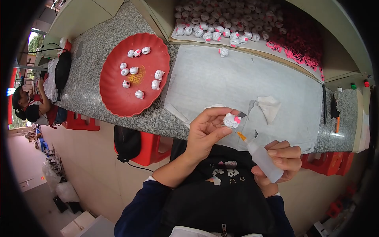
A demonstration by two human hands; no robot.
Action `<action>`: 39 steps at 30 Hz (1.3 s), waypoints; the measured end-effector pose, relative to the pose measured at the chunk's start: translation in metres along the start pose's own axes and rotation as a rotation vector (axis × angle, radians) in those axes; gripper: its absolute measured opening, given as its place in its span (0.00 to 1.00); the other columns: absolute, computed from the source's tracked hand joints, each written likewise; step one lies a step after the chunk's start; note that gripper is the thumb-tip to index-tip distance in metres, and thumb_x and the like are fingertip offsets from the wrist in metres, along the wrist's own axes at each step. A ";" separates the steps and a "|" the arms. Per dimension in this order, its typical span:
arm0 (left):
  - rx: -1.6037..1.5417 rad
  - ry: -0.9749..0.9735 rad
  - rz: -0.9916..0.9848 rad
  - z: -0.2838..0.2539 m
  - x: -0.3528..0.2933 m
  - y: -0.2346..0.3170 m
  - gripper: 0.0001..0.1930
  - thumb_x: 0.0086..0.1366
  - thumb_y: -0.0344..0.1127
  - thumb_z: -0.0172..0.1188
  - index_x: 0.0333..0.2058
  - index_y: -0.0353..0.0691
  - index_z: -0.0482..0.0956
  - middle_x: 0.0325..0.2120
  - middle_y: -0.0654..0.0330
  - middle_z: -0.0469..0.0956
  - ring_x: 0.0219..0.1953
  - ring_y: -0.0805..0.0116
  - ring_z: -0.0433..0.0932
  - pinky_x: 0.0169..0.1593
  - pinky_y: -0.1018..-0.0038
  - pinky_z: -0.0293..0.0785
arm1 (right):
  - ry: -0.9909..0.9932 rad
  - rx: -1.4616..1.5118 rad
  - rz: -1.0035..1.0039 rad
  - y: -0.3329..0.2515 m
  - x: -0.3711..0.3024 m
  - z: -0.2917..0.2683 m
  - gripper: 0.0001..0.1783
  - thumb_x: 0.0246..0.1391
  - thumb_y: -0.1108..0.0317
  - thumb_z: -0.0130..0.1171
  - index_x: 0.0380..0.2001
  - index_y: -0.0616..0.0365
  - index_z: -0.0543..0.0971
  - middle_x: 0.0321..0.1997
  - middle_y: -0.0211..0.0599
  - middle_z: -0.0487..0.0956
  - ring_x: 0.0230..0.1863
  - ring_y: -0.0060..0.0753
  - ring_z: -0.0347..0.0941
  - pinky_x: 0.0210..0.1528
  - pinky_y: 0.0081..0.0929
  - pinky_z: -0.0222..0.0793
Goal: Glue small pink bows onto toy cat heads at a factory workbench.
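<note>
Your left hand [205, 132] pinches the small white plastic cat-head figure with a pink bow [231, 120] by its sides; it looks light, rigid and smooth, so grip gently; your right hand [282, 162] is closed round the soft translucent squeeze bottle with an orange nozzle [262, 158]; the round red plastic tray [132, 73] lies at ten o'clock on the speckled bench [98, 43]; pink cut-outs [300, 49] are heaped at one o'clock.

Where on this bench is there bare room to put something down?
The grey mat is mostly bare between the red plate and the crumpled paper scrap. The speckled counter left of the plate is open. The bin of white pieces is crowded.
</note>
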State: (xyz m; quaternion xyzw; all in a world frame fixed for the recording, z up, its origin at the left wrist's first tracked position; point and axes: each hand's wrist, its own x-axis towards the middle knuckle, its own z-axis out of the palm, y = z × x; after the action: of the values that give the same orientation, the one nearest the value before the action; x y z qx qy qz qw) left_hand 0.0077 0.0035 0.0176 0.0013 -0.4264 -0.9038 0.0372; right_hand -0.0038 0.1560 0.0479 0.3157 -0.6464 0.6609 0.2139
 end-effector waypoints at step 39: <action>0.343 -0.071 0.214 -0.004 0.000 -0.005 0.15 0.46 0.18 0.53 0.36 0.31 0.68 0.38 0.50 0.67 0.44 0.63 0.64 0.48 0.70 0.58 | 0.150 0.027 0.045 0.000 -0.004 0.005 0.21 0.31 0.66 0.65 0.26 0.55 0.62 0.27 0.32 0.61 0.18 0.20 0.57 0.17 0.14 0.59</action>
State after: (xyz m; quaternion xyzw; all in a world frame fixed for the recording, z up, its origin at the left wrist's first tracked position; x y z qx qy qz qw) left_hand 0.0070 0.0035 0.0110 -0.0697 -0.5730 -0.8081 0.1173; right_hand 0.0000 0.1517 0.0447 0.2533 -0.6264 0.6961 0.2426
